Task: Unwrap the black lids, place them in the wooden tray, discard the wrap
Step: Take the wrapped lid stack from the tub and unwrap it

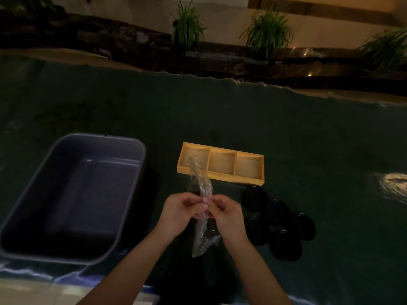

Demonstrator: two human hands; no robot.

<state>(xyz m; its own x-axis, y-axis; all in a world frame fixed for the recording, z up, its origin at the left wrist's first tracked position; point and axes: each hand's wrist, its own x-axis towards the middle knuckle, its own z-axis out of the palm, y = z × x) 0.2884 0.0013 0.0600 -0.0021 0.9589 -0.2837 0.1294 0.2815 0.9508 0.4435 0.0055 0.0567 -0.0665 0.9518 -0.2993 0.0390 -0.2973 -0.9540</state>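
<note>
My left hand (182, 209) and my right hand (226, 213) pinch a strip of clear plastic wrap (201, 188) between them, above the table's near middle. The wrap rises past my fingers and also hangs below them, with something dark, perhaps a lid (211, 231), inside its lower part. Several black lids (276, 223) lie in a loose cluster on the table to the right of my hands. The wooden tray (239, 177) with three compartments sits just beyond my hands; nothing shows in its compartments.
A large grey plastic tub (132, 186) stands on the left, with nothing visible inside. The table has a dark green cover (308, 133). Potted plants (187, 27) line a ledge beyond the far edge.
</note>
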